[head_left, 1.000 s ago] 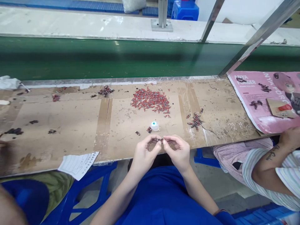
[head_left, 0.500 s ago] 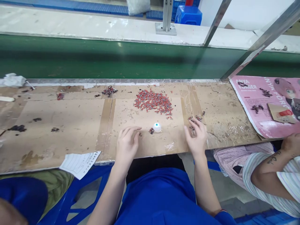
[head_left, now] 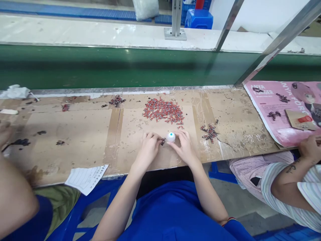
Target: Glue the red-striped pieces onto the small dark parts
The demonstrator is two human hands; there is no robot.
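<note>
In the head view, my right hand (head_left: 186, 148) has left the side pile (head_left: 210, 133) and is half closed, thumb and fingers holding the white bottle (head_left: 171, 137) below the red pile (head_left: 163, 110). My left hand (head_left: 148, 149) has moved inward, fingers nearly together at the dark pieces (head_left: 163, 142) beside the bottle; I can't tell whether it grips any. Both hands now meet there.

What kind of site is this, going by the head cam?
Probably a small-parts assembly line in a factory or workshop: a long green strip, perhaps a conveyor, runs behind the cardboard-covered bench, which bears a heap of small red parts.
</note>
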